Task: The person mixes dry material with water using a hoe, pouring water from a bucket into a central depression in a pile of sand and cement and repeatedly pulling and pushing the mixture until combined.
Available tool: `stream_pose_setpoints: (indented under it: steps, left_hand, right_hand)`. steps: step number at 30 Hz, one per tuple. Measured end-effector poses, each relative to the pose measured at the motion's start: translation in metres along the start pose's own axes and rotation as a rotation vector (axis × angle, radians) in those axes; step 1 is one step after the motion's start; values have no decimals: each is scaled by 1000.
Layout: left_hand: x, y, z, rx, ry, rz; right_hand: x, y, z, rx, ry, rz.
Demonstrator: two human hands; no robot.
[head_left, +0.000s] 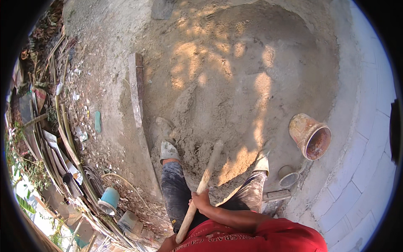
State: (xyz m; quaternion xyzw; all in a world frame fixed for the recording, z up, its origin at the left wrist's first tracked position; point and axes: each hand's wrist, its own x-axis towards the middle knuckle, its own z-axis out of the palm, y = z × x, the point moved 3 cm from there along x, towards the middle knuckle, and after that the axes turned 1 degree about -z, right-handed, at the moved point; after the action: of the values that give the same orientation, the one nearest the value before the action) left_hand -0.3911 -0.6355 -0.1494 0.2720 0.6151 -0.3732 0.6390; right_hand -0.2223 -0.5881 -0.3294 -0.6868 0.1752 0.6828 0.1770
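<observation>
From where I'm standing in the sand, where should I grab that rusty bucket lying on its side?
Take the rusty bucket by its rim, coming from the lower right. It lies tipped on the sand pile with its open mouth facing that way, so the edge is exposed; no handle shows.

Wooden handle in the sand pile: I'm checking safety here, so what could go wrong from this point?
The handle drives into the sand between both feet, so the buried blade could strike the left foot or right foot. The tipped bucket and small pail lie close to the right foot, a likely trip. The right hand grips bare wood, so blisters or splinters are possible.
</observation>
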Motion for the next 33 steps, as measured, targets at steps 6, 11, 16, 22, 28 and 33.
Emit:
stream_pose_setpoints:
  steps: [6,11,16,22,28,33]
  left_hand:
    - [122,183,-25,260,258,527]
    - [273,498,-27,459,666,860]
    - [305,689,-15,616,791,944]
    - [373,559,21,593,584,616]
    - [327,350,38,641,515,405]
    - [219,227,50,668,322,191]
  right_hand:
    - [103,-187,-105,395,37,-364]
    - [241,-468,-250,416,129,-850]
    - [314,-591,-336,315,234,-817]
    - [376,-465,-325,333,184,-710]
    - [318,-269,-226,123,362,-377]
    - [275,-77,-183,166,186,-142]
